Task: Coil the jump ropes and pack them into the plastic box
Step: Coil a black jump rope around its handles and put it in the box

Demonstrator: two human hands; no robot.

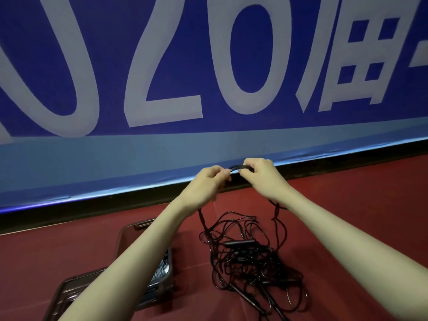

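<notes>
A tangled heap of black jump ropes [250, 262] with slim black handles lies on the red floor at lower centre. My left hand [209, 181] and my right hand [261, 174] are raised above the heap, close together, both gripping one black rope [238, 167] between them. Strands of it hang from each hand down into the heap. A dark translucent plastic box [170, 256] sits on the floor to the left of the heap, mostly hidden under my left forearm; something grey shows inside it.
What looks like the box's lid [69, 290] lies on the floor at lower left. A blue banner wall [162, 66] with big white characters rises behind, ending in a black baseboard [115, 202]. Red floor [347, 193] stretches to the right.
</notes>
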